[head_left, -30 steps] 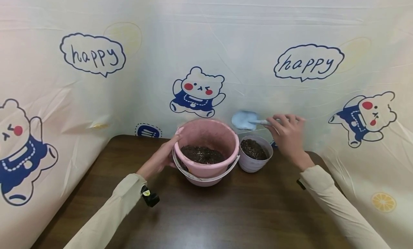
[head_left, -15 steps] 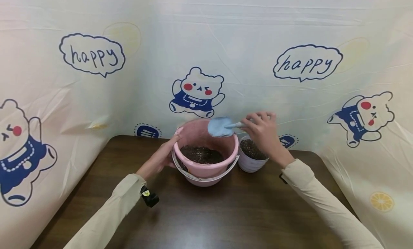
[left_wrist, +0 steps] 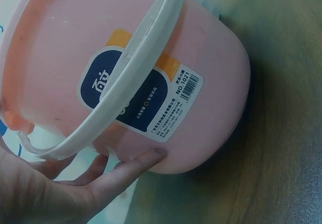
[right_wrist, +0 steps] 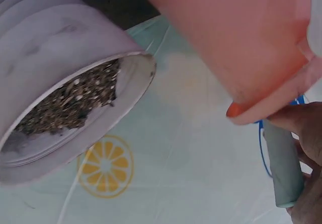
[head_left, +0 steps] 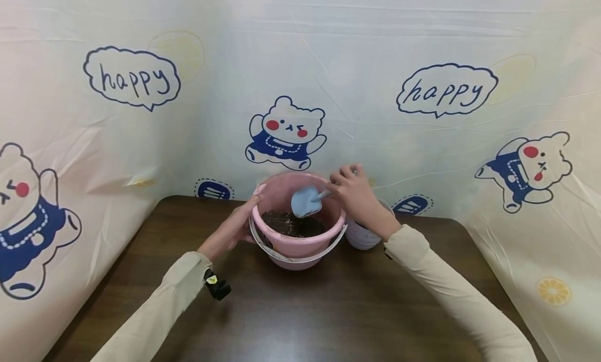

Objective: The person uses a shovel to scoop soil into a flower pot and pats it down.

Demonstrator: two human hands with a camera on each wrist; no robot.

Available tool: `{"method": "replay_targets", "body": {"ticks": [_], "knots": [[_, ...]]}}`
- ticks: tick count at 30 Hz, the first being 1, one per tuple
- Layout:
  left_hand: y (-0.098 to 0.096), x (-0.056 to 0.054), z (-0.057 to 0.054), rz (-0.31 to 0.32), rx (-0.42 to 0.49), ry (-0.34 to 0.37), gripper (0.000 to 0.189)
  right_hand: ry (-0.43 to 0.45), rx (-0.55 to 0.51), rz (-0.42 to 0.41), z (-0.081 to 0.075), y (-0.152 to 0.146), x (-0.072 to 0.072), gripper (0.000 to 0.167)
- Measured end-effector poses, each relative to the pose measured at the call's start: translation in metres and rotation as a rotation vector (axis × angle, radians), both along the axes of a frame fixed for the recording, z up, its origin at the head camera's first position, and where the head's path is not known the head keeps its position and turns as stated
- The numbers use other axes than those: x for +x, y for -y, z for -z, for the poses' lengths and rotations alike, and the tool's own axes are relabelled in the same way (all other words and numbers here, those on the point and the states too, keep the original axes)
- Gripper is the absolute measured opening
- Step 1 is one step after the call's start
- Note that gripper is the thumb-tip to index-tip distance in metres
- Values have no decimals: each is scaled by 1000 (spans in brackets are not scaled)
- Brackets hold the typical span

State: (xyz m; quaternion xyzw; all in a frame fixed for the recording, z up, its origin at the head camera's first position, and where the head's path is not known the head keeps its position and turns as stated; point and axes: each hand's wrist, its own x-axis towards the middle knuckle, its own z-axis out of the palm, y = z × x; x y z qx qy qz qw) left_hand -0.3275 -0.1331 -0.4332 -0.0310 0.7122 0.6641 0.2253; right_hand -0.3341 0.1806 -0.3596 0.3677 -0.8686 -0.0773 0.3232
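A pink bucket (head_left: 299, 243) with dark soil inside stands on the table, its white handle (head_left: 286, 258) hanging at the front. Fingers of my left hand (head_left: 230, 231) hold its left side; the left wrist view shows the hand (left_wrist: 65, 194) against the wall below the label (left_wrist: 176, 108). In my right hand (head_left: 354, 195) is the handle of a light blue hand trowel (head_left: 306, 201), its blade tilted down inside the bucket above the soil. The right wrist view shows the fingers round the trowel's handle (right_wrist: 284, 168).
Right of the bucket stands a pale flower pot (head_left: 363, 238), partly hidden by my right forearm; potting soil (right_wrist: 75, 95) shows in it in the right wrist view. Printed cloth (head_left: 366, 64) hangs behind and beside the wooden table (head_left: 291, 320).
My right hand has carried the trowel leftward from above the flower pot to over the bucket, then lowered its blade into the bucket. The left hand and bucket stay in place.
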Motion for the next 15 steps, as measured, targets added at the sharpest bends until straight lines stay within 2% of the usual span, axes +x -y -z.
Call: {"method": "replay_targets", "body": {"ticks": [3,7,8,11,15], "knots": [[0,-1,0,0,-7,-4,91,-14,52,0,2,9,-4,13],[-1,-1,-1,0,-2,-2,92,-20,173,52,5,23,-10,5],[-1,-1,-2,0,-1,-2,91,-11,202,67,5,27,-11,8],[-1,1,-2,6,4,-5,91,47,254,98,7,38,-15,12],[0,2,-2,15,1,-8,91,140,245,82,15,49,-21,8]]}}
